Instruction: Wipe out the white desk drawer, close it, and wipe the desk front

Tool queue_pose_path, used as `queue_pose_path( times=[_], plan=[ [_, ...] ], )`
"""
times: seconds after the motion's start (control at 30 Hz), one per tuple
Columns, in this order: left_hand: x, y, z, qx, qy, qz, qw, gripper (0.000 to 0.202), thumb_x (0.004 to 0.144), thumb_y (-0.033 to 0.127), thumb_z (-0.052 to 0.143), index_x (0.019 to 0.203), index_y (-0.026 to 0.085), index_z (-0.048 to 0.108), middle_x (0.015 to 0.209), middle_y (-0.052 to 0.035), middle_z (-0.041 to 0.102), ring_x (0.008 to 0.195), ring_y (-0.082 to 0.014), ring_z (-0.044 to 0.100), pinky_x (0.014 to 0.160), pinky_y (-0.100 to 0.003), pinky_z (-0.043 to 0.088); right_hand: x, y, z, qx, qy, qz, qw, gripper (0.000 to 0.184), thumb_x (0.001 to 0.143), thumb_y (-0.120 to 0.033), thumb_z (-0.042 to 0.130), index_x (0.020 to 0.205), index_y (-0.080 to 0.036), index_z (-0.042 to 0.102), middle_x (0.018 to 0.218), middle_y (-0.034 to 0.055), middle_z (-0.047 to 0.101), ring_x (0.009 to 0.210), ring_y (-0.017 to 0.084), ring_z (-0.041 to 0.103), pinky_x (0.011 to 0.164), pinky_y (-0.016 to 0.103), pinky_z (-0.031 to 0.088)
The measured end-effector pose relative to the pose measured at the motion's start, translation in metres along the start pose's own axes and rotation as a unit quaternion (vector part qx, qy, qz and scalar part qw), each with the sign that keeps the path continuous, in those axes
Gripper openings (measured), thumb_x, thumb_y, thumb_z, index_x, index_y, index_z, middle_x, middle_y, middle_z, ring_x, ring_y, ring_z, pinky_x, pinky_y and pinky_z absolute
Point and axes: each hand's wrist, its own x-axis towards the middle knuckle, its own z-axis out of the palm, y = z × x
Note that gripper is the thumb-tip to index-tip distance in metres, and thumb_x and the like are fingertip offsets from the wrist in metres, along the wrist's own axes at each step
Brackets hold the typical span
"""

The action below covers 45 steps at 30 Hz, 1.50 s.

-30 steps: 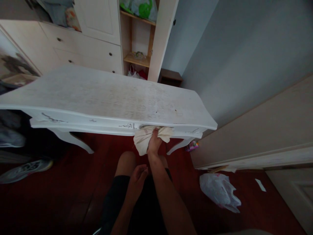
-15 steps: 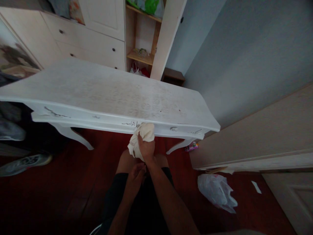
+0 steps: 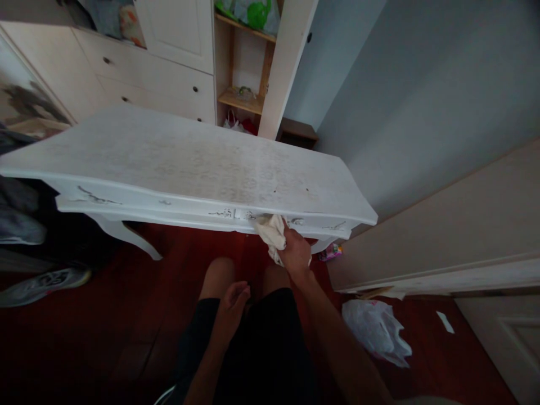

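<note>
My right hand (image 3: 297, 253) is closed round a crumpled off-white cloth (image 3: 272, 233). The cloth presses against the front of a white table (image 3: 147, 160), between its carved ornament (image 3: 223, 213) and the right drawer knob (image 3: 297, 221). Part of the cloth hangs below the table's lower edge. My left hand (image 3: 233, 306) rests above my lap with its fingers curled in, and nothing shows in it. Greyish smudges and two small dark specks mark the tabletop.
Behind the table stands a white cabinet (image 3: 177, 76) with open shelves. A plastic bag (image 3: 375, 329) lies on the dark red floor at right, near the wall. At left is a shoe (image 3: 50, 284). The table's curved legs reach down on both sides of my knees.
My right hand has moved the cloth to the right along the table front, uncovering the carving at the middle. My left hand has stayed over my lap.
</note>
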Motion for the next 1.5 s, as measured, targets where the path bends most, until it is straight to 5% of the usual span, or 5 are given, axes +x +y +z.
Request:
queue_pose_path(
  times=[0.33, 0.73, 0.97, 1.23, 1.5],
  plan=[
    [-0.002, 0.0, 0.003, 0.019, -0.022, -0.012, 0.999, 0.051, 0.071, 0.06, 0.072, 0.103, 0.02, 0.068, 0.109, -0.0126, 0.074, 0.1, -0.0285, 0.07, 0.089, -0.041, 0.052, 0.018, 0.07, -0.039, -0.204, -0.016, -0.041, 0.978, 0.059, 0.094, -0.014, 0.05, 0.151, -0.029, 0.047, 0.117, 0.0141, 0.066, 0.107, 0.028, 0.063, 0.08, 0.033, 0.05],
    [-0.005, 0.004, -0.003, 0.044, -0.003, -0.033, 0.998, 0.06, 0.063, 0.065, 0.067, 0.101, 0.019, 0.065, 0.109, -0.0128, 0.072, 0.103, -0.0304, 0.069, 0.089, -0.042, 0.052, -0.004, 0.131, -0.024, -0.045, -0.077, 0.08, 0.993, 0.04, 0.09, -0.031, 0.053, 0.125, -0.02, 0.07, 0.112, 0.0144, 0.076, 0.104, 0.034, 0.072, 0.088, 0.041, 0.054],
    [0.002, -0.003, 0.008, 0.067, -0.033, -0.048, 0.996, 0.063, 0.064, 0.066, 0.065, 0.104, 0.018, 0.065, 0.112, -0.0139, 0.071, 0.103, -0.0294, 0.069, 0.088, -0.039, 0.052, -0.011, 0.178, -0.059, 0.155, 0.169, -0.011, 0.973, 0.042, 0.083, -0.039, 0.057, 0.12, -0.024, 0.07, 0.107, 0.008, 0.077, 0.106, 0.03, 0.07, 0.097, 0.045, 0.055],
    [0.005, -0.002, 0.02, 0.063, -0.062, -0.011, 0.996, 0.052, 0.066, 0.069, 0.068, 0.084, 0.019, 0.068, 0.08, -0.0056, 0.069, 0.08, -0.0224, 0.066, 0.076, -0.034, 0.052, 0.084, 0.17, -0.154, -0.046, 0.282, 0.039, 0.958, 0.05, 0.087, -0.034, 0.059, 0.134, -0.017, 0.062, 0.114, 0.0159, 0.072, 0.101, 0.034, 0.067, 0.085, 0.043, 0.053],
    [-0.002, 0.001, 0.013, 0.086, -0.021, 0.026, 0.996, 0.051, 0.07, 0.07, 0.065, 0.065, 0.02, 0.059, 0.058, 0.0048, 0.044, 0.055, -0.0115, 0.042, 0.052, -0.023, 0.034, 0.147, 0.131, -0.109, -0.228, 0.112, 0.003, 0.967, 0.054, 0.098, -0.026, 0.04, 0.152, -0.016, 0.042, 0.125, 0.0228, 0.064, 0.111, 0.035, 0.057, 0.088, 0.047, 0.047]
  ],
)
